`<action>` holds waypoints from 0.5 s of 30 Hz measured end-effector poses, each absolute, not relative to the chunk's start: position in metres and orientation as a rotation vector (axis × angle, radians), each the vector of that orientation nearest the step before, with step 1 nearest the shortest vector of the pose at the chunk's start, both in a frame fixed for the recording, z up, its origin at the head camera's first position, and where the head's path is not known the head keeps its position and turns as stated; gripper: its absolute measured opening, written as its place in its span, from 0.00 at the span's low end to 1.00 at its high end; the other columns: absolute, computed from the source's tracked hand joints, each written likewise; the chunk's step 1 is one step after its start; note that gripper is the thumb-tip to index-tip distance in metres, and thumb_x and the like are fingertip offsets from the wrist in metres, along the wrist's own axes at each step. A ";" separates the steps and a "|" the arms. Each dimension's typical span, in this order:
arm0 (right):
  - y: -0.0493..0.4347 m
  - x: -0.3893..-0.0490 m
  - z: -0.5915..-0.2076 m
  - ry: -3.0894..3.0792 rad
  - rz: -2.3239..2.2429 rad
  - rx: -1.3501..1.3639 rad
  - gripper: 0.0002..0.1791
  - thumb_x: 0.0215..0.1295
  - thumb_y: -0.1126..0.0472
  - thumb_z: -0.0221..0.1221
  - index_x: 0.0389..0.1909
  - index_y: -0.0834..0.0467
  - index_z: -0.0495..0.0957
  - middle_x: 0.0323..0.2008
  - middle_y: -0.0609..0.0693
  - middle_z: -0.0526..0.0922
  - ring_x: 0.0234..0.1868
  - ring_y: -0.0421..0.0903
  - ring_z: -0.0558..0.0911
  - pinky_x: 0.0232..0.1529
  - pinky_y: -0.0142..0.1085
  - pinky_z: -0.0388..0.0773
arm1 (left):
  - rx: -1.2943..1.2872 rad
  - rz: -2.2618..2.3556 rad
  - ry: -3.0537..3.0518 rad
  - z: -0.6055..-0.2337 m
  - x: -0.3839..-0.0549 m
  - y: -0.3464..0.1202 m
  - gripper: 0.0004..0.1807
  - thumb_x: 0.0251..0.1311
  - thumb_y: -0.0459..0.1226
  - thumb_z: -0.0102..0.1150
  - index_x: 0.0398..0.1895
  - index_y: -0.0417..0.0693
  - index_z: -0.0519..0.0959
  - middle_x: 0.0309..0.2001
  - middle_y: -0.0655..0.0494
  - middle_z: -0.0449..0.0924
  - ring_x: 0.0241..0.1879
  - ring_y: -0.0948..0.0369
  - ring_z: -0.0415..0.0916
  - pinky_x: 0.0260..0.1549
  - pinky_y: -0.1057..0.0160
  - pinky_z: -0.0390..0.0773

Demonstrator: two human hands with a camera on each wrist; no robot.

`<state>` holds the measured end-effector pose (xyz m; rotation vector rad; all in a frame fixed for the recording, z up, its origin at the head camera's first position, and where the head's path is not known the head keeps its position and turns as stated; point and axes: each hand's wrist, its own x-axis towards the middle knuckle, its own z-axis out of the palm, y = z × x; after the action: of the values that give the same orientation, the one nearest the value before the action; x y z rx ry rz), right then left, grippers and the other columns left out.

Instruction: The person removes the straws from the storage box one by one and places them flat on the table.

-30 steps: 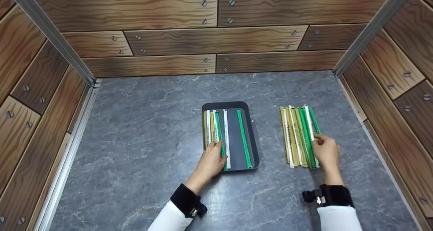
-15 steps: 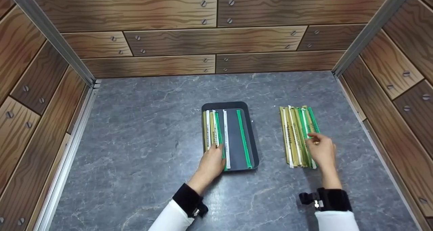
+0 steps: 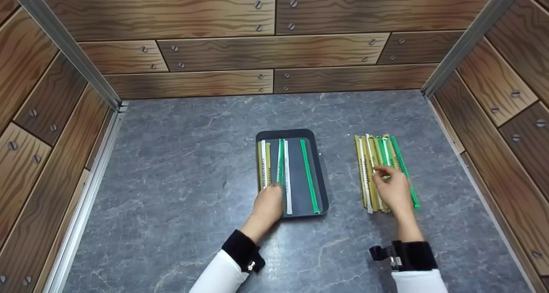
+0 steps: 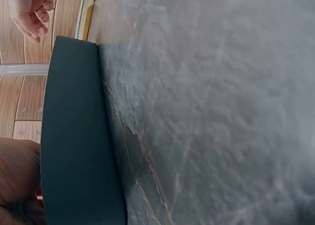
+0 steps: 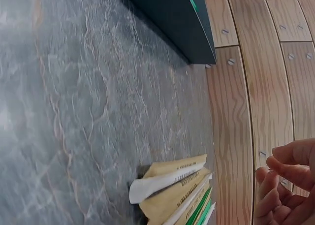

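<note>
In the head view, my left hand [image 3: 269, 203] is over the near end of a dark tray [image 3: 322, 179] with its fingers curled down. It seems to pinch a green wrapped straw [image 3: 281, 155] with a white one against it; the fingertips are hidden. In the tray lie a white straw [image 3: 288, 173], a green straw [image 3: 309, 173] at the right and a few white and yellowish ones at the left. My right hand [image 3: 392, 190], fingers loosely bent, hovers over a pile of wrapped straws [image 3: 364, 168]; in the right wrist view nothing shows between its fingertips [image 5: 283, 151].
Grey marbled tabletop [image 3: 180, 177] surrounds the tray and the pile. Wood-patterned walls [image 3: 223, 52] close off the back and both sides. A gap of bare tabletop lies between tray and pile.
My left hand's fingers have curled, and a green and a white straw have shifted right beside the tray's middle white one. My right hand has moved left over the pile; its straws have shifted.
</note>
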<state>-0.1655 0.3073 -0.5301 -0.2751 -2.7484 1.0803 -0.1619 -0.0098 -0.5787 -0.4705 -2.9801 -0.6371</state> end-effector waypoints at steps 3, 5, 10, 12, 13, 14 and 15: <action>0.304 -0.166 -0.531 -2.757 1.086 -0.270 0.15 0.68 0.65 0.56 0.51 0.65 0.81 0.39 0.60 0.83 0.34 0.54 0.81 0.24 0.34 0.75 | -0.457 -0.657 -2.977 -0.578 -0.163 -0.010 0.10 0.47 0.23 0.61 0.35 0.31 0.77 0.27 0.41 0.79 0.26 0.47 0.81 0.22 0.54 0.84; 0.303 -0.166 -0.532 -2.750 1.080 -0.263 0.14 0.67 0.65 0.57 0.50 0.65 0.82 0.38 0.59 0.83 0.33 0.53 0.81 0.23 0.32 0.75 | -0.442 -0.682 -2.995 -0.577 -0.164 -0.010 0.12 0.46 0.23 0.61 0.37 0.31 0.77 0.28 0.40 0.80 0.26 0.46 0.81 0.23 0.54 0.84; 0.299 -0.166 -0.536 -2.723 1.089 -0.223 0.12 0.66 0.66 0.58 0.47 0.65 0.83 0.36 0.59 0.83 0.32 0.52 0.82 0.24 0.32 0.75 | -0.412 -0.765 -2.980 -0.575 -0.164 -0.013 0.07 0.49 0.23 0.59 0.33 0.35 0.77 0.27 0.42 0.79 0.27 0.46 0.81 0.23 0.54 0.84; 0.296 -0.166 -0.537 -2.714 1.114 -0.210 0.11 0.66 0.67 0.58 0.46 0.66 0.83 0.35 0.59 0.83 0.32 0.52 0.81 0.26 0.32 0.75 | -0.408 -0.823 -2.936 -0.574 -0.164 -0.015 0.06 0.51 0.23 0.58 0.33 0.36 0.78 0.28 0.43 0.80 0.27 0.46 0.81 0.23 0.54 0.84; 0.295 -0.166 -0.538 -2.709 1.133 -0.207 0.11 0.66 0.67 0.58 0.46 0.66 0.83 0.35 0.59 0.83 0.32 0.51 0.80 0.27 0.32 0.75 | -0.409 -0.866 -2.909 -0.573 -0.164 -0.015 0.07 0.51 0.23 0.57 0.35 0.35 0.79 0.29 0.43 0.80 0.28 0.47 0.81 0.23 0.54 0.84; 0.293 -0.167 -0.539 -2.704 1.156 -0.203 0.10 0.66 0.68 0.58 0.45 0.67 0.83 0.35 0.60 0.83 0.32 0.51 0.80 0.28 0.31 0.75 | -0.417 -0.912 -2.876 -0.572 -0.164 -0.016 0.09 0.52 0.23 0.58 0.37 0.34 0.80 0.31 0.43 0.81 0.30 0.47 0.82 0.25 0.55 0.84; 0.291 -0.167 -0.540 -2.706 1.183 -0.202 0.10 0.67 0.67 0.58 0.46 0.67 0.83 0.35 0.59 0.83 0.32 0.50 0.79 0.28 0.31 0.75 | -0.426 -0.963 -2.846 -0.570 -0.164 -0.017 0.10 0.53 0.23 0.58 0.40 0.34 0.80 0.32 0.43 0.82 0.31 0.48 0.82 0.26 0.56 0.85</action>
<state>-0.1667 0.2913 -0.5400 -0.2021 -2.7059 1.1832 -0.1641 -0.0166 -0.5705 -0.4262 -2.8461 -0.9633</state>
